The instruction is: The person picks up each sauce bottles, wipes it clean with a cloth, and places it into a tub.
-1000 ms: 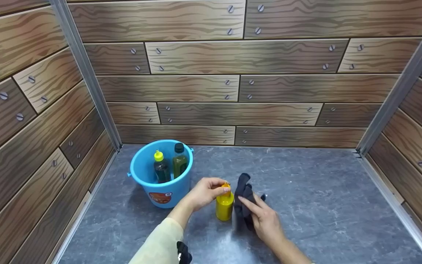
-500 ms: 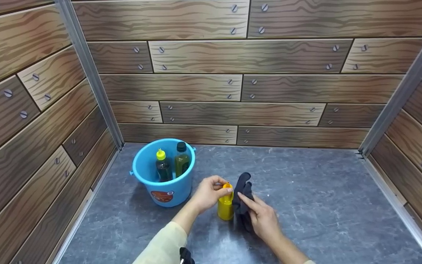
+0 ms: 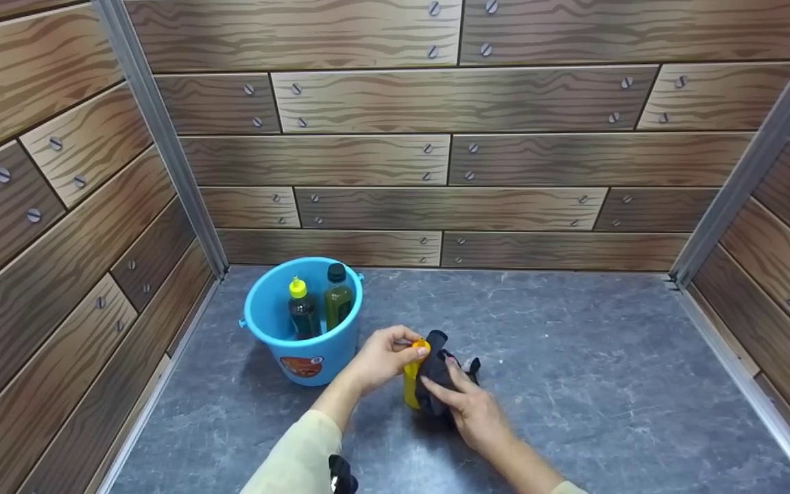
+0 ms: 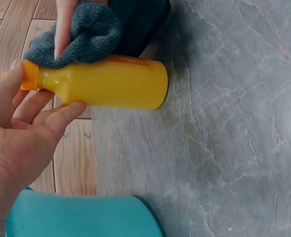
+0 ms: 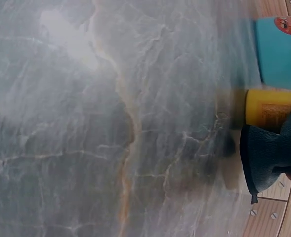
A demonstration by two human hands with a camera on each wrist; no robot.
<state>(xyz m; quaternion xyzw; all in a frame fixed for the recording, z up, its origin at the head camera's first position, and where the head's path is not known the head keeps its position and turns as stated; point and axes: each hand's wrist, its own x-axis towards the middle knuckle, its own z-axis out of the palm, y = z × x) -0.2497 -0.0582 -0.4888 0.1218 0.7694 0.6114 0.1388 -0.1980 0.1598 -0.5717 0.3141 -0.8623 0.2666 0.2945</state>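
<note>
A yellow bottle point(image 3: 411, 385) with an orange cap stands upright on the grey marbled surface. My left hand point(image 3: 381, 358) pinches its cap between thumb and fingers; in the left wrist view, other fingertips rest along the neck and shoulder of the bottle point(image 4: 115, 88). My right hand point(image 3: 481, 415) holds a bunched dark cloth point(image 3: 437, 377) against the bottle's right side, covering much of it in the head view. From the right wrist, the cloth point(image 5: 266, 158) hangs beside the bottle's base point(image 5: 269, 109), and only a sliver of the hand shows.
Just left of my left hand stands a blue bucket point(image 3: 326, 357). Inside it are a dark bottle with a yellow cap point(image 3: 304, 317) and a green bottle with a black cap point(image 3: 338, 302). Wood-patterned walls point(image 3: 450, 161) enclose the back and both sides.
My right hand has moved the cloth left and round the front of the yellow bottle, hiding more of it. The left hand keeps its pinch on the cap; the bucket stays put.
</note>
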